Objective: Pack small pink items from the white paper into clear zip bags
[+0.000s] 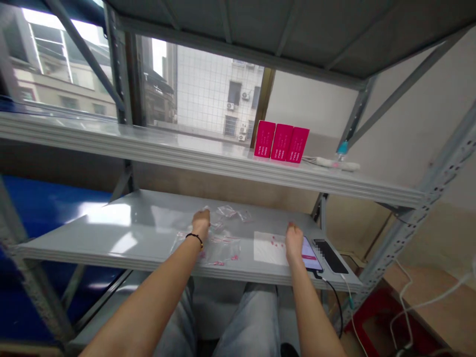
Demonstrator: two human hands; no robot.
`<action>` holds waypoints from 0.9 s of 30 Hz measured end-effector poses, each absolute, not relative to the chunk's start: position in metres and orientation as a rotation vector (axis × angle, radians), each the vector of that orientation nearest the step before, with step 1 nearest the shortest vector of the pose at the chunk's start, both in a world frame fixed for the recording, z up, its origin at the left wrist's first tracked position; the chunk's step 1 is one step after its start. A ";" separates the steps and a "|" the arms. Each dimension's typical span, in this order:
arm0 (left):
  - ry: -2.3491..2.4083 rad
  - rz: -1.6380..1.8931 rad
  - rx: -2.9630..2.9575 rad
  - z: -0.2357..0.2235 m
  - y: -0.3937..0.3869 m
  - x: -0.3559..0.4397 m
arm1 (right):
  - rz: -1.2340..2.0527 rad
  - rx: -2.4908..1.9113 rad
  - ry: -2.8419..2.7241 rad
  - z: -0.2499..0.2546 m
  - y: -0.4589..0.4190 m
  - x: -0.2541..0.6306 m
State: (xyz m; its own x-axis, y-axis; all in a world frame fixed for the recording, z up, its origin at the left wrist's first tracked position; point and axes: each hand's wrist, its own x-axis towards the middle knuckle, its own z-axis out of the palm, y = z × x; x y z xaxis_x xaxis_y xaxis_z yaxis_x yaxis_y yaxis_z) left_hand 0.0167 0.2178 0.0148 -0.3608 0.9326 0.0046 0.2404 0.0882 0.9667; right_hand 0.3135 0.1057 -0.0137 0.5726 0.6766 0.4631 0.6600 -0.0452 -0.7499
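Observation:
My left hand [201, 221], with a dark bracelet at the wrist, is closed over the lower shelf among clear plastic bags. A bit of clear plastic shows at its fingertips, but I cannot tell whether it is gripped. Beyond it lie small clear bags [226, 211]. Nearer me a larger clear bag [223, 249] has small pink pieces [219, 263] at its front edge. My right hand [294, 239] is closed at the right side of a white sheet [265, 254]; its fingertips are hidden. Several tiny pink pieces [274, 243] are on the sheet.
Right of my right hand lie a lit phone [310, 255] and a black phone-like slab [330, 256], with cables over the edge. On the upper shelf [186, 153] stand three pink boxes [281, 142], a blue-capped bottle [342, 149] and a white cord. Metal uprights frame both sides.

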 end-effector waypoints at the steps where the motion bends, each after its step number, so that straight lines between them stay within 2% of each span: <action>1: 1.737 1.238 1.209 0.013 0.220 0.015 | -0.013 -1.790 -1.168 -0.015 0.117 0.312; 5: 1.921 1.016 1.412 0.008 0.225 0.004 | -0.082 -1.889 -1.421 -0.037 0.141 0.295; 10: 2.092 0.941 1.792 0.005 0.222 0.002 | -0.244 -1.937 -1.719 -0.066 0.144 0.290; 15: 1.892 0.647 2.245 -0.004 0.220 0.015 | -0.396 -2.006 -1.807 -0.074 0.148 0.297; 19: 1.767 0.478 2.383 -0.009 0.216 0.019 | -0.488 -2.070 -1.780 -0.073 0.149 0.296; 27: 1.505 0.592 2.499 0.013 0.181 -0.002 | -0.566 -2.095 -1.748 -0.066 0.142 0.290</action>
